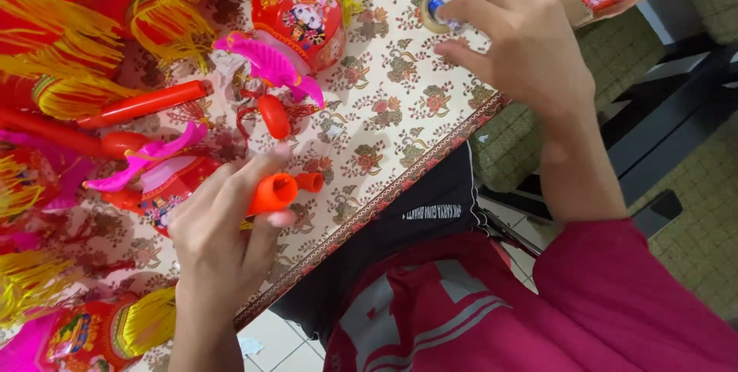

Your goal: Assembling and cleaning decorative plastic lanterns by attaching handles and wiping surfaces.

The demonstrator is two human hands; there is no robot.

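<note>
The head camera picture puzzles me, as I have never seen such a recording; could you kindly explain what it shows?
There is no machine here: a person wears a camera on the head, so you look down at their own two hands. The left hand grips an orange plastic handle. The right hand reaches to a roll of tape on the flowered tablecloth. Red toy lanterns with yellow tassels, pink plastic pieces and a red stick lie across the cloth. The red shirt below is the person's own.
</note>
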